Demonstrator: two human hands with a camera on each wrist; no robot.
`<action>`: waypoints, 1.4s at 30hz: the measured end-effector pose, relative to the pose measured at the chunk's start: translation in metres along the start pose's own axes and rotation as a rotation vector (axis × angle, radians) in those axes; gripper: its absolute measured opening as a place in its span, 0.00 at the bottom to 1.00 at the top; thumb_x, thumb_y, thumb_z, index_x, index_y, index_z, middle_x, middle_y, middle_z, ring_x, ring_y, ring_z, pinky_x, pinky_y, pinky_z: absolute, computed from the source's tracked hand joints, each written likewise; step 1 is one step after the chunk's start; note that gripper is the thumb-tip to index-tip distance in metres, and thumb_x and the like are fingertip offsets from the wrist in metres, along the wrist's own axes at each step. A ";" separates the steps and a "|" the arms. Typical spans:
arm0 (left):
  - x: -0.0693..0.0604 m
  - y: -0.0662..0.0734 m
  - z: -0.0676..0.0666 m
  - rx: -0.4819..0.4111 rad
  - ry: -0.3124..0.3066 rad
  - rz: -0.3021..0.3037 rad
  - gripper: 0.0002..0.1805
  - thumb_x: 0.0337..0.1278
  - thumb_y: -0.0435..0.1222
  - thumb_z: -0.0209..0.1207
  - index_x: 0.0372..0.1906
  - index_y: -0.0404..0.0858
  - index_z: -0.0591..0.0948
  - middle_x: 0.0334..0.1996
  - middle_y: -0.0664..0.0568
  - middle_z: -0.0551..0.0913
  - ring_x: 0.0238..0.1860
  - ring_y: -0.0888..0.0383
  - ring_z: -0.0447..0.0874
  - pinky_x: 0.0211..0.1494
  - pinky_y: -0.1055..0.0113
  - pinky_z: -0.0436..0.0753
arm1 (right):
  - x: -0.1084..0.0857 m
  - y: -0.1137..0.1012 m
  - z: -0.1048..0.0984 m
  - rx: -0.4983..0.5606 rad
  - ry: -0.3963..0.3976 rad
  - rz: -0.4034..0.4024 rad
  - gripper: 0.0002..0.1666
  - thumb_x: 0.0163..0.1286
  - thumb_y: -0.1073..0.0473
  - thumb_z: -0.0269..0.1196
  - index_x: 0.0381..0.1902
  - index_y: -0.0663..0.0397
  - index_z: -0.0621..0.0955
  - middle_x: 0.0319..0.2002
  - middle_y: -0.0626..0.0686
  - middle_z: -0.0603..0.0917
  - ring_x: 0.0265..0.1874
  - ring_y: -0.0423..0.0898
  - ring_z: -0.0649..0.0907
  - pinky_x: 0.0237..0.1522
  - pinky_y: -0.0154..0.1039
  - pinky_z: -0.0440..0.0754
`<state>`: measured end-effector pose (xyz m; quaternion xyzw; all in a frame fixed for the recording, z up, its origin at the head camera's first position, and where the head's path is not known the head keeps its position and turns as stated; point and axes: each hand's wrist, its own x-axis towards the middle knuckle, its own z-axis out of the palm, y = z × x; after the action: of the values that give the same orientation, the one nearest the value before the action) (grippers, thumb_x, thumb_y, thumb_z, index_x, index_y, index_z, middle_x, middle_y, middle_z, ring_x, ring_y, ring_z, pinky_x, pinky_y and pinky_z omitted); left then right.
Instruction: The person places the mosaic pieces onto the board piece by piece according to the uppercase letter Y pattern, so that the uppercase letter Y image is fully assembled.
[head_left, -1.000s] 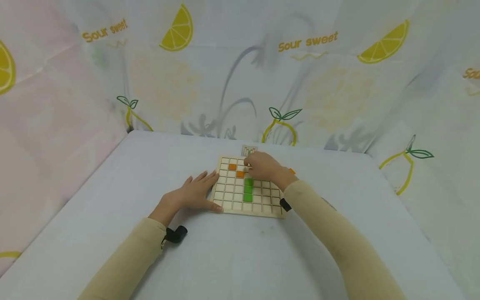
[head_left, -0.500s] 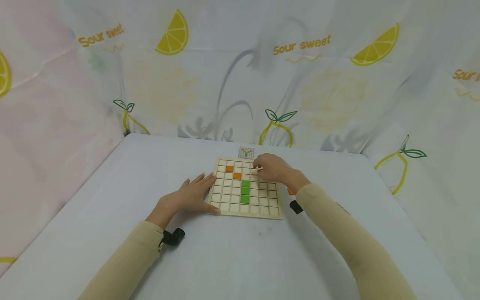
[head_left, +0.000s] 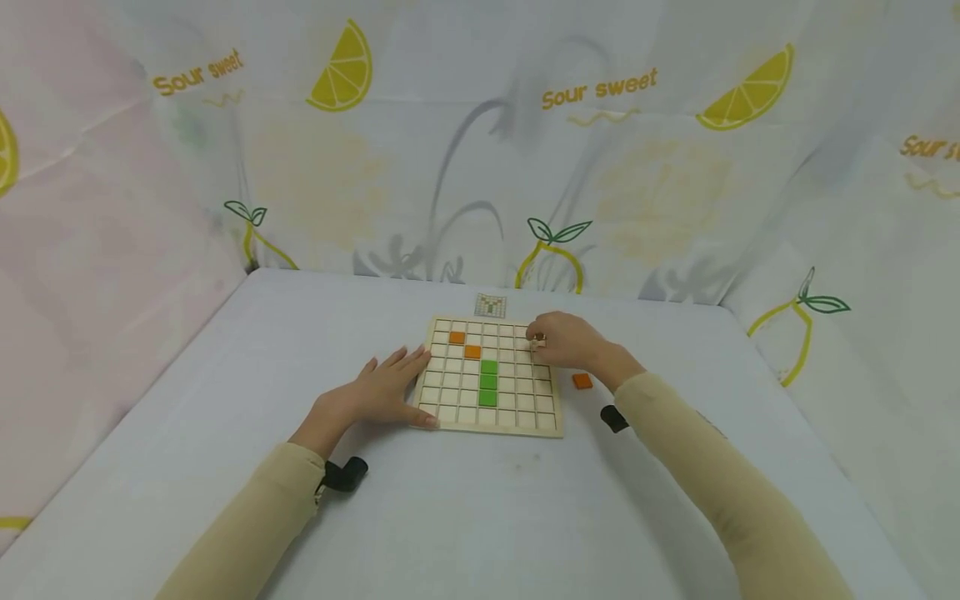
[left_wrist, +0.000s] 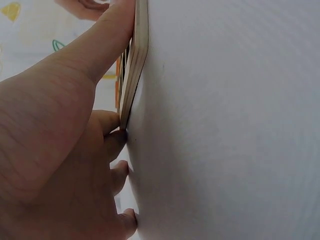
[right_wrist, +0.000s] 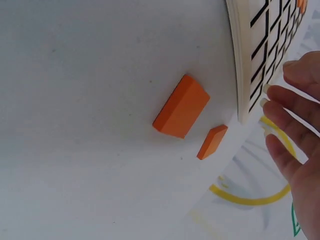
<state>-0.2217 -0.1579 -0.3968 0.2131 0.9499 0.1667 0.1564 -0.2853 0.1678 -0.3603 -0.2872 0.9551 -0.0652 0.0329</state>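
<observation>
A pale wooden grid board lies flat on the table. Set in its cells are two orange tiles, one farther left and one nearer the middle, plus a column of green tiles. My left hand is spread at the board's left side, the thumb on its near corner and the fingers against its edge. Over the far right corner hovers my right hand, fingers loosely bent, no tile visible between them in the right wrist view. Beside the board lie two loose orange tiles, a nearer and a farther.
A small card printed with a coloured grid lies just behind the board. At the right, a thin flat item is mostly hidden by the right sleeve. A lemon-print cloth hangs behind the white table.
My right hand has moved right across the board, from its far middle to the far right corner. One loose orange tile has come into full view. My left hand stays at the board's edge.
</observation>
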 end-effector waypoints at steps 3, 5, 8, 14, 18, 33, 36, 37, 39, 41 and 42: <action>0.000 0.000 0.001 0.000 0.001 0.001 0.65 0.45 0.67 0.66 0.80 0.40 0.48 0.81 0.46 0.45 0.81 0.39 0.38 0.76 0.30 0.42 | -0.004 0.003 -0.001 0.004 0.000 0.015 0.18 0.63 0.63 0.57 0.49 0.55 0.85 0.48 0.53 0.87 0.49 0.50 0.83 0.55 0.48 0.81; 0.000 0.000 0.001 0.000 0.001 0.001 0.65 0.45 0.67 0.66 0.80 0.40 0.48 0.81 0.46 0.45 0.81 0.39 0.38 0.76 0.30 0.42 | -0.007 0.005 -0.001 0.009 -0.001 0.032 0.17 0.64 0.63 0.58 0.49 0.55 0.85 0.48 0.53 0.87 0.49 0.50 0.83 0.54 0.48 0.81; 0.000 0.000 0.001 0.000 -0.001 -0.001 0.65 0.45 0.67 0.66 0.80 0.40 0.48 0.82 0.47 0.45 0.81 0.39 0.38 0.77 0.31 0.41 | -0.012 0.008 -0.002 0.012 0.012 0.038 0.16 0.65 0.64 0.58 0.49 0.55 0.85 0.47 0.53 0.87 0.48 0.50 0.83 0.54 0.49 0.81; -0.002 0.002 -0.002 -0.011 -0.006 -0.002 0.65 0.46 0.67 0.66 0.80 0.40 0.48 0.81 0.47 0.45 0.81 0.39 0.38 0.77 0.31 0.41 | -0.017 0.017 0.000 0.009 0.012 0.070 0.20 0.63 0.67 0.55 0.51 0.53 0.85 0.47 0.52 0.85 0.48 0.50 0.83 0.52 0.48 0.82; -0.002 0.003 -0.002 -0.018 -0.007 -0.001 0.64 0.46 0.66 0.66 0.80 0.40 0.48 0.81 0.46 0.45 0.81 0.39 0.39 0.77 0.31 0.41 | -0.019 0.023 0.002 0.015 0.001 0.102 0.23 0.61 0.69 0.53 0.51 0.53 0.85 0.46 0.52 0.85 0.45 0.49 0.82 0.50 0.47 0.82; -0.001 0.001 0.000 -0.020 -0.003 0.006 0.65 0.45 0.67 0.66 0.80 0.40 0.48 0.81 0.46 0.45 0.81 0.39 0.38 0.76 0.30 0.41 | -0.023 0.041 0.009 -0.048 0.001 0.134 0.25 0.57 0.71 0.59 0.54 0.58 0.84 0.47 0.55 0.84 0.42 0.51 0.79 0.51 0.48 0.80; 0.000 0.000 0.001 -0.014 -0.003 0.007 0.65 0.45 0.68 0.66 0.80 0.41 0.47 0.82 0.47 0.44 0.81 0.39 0.38 0.76 0.30 0.41 | -0.022 0.042 0.010 -0.049 -0.007 0.135 0.24 0.57 0.72 0.60 0.54 0.60 0.84 0.44 0.55 0.83 0.39 0.50 0.78 0.48 0.47 0.80; 0.000 -0.001 0.001 -0.014 -0.004 0.005 0.66 0.45 0.68 0.65 0.81 0.41 0.47 0.82 0.47 0.44 0.81 0.39 0.38 0.77 0.31 0.40 | -0.021 0.043 0.011 -0.054 -0.006 0.130 0.24 0.58 0.72 0.60 0.53 0.60 0.84 0.44 0.55 0.83 0.38 0.50 0.78 0.47 0.47 0.80; 0.001 -0.002 0.002 -0.014 -0.004 0.005 0.66 0.44 0.69 0.65 0.81 0.41 0.47 0.82 0.48 0.44 0.81 0.40 0.37 0.77 0.31 0.40 | -0.020 0.043 0.012 -0.065 -0.005 0.130 0.21 0.60 0.72 0.60 0.51 0.60 0.85 0.41 0.54 0.82 0.37 0.50 0.77 0.46 0.47 0.80; 0.001 -0.003 0.002 -0.017 -0.003 0.008 0.66 0.44 0.69 0.65 0.81 0.41 0.47 0.82 0.47 0.44 0.81 0.40 0.37 0.77 0.31 0.40 | -0.019 0.043 0.013 -0.072 -0.006 0.139 0.18 0.61 0.72 0.59 0.49 0.60 0.85 0.40 0.54 0.82 0.35 0.50 0.77 0.44 0.46 0.80; 0.001 -0.003 0.002 -0.016 -0.004 0.007 0.66 0.44 0.68 0.65 0.80 0.41 0.48 0.82 0.47 0.44 0.81 0.39 0.37 0.76 0.30 0.40 | -0.019 0.043 0.015 -0.075 -0.011 0.147 0.17 0.62 0.71 0.59 0.47 0.59 0.86 0.40 0.54 0.81 0.35 0.49 0.77 0.44 0.46 0.79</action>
<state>-0.2226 -0.1594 -0.4004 0.2155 0.9475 0.1746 0.1592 -0.2915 0.2118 -0.3804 -0.2177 0.9752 -0.0251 0.0319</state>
